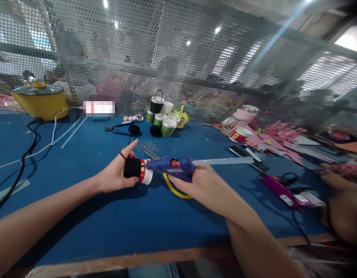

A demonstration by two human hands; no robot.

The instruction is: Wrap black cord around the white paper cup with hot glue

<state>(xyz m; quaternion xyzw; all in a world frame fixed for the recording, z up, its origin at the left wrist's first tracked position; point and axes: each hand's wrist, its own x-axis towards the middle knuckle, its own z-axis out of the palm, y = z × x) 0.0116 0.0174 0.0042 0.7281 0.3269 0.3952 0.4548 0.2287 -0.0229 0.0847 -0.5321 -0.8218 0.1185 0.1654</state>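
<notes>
My left hand point(116, 175) is closed around a paper cup point(148, 177) lying on its side, its white and red end facing right. Black yarn point(132, 168) wraps the cup's other part, and a strand loops over my left fingers. In my right hand point(205, 185) is a blue hot glue gun point(172, 166), its tip at the red band beside the yarn. A long clear glue stick point(224, 161) sticks out of its back. Under the gun, a yellow ring point(176, 189) shows on the table, with scissors blades point(149, 152) just behind.
Several small yarn-wrapped cups point(169, 126) stand at the back, near black yarn balls point(134, 129) and pliers point(117, 130). A yellow pot point(41, 101) and cables are at left. At right lie a phone point(247, 158), a purple box point(282, 191), pink pieces point(282, 133) and another person's hand point(340, 181).
</notes>
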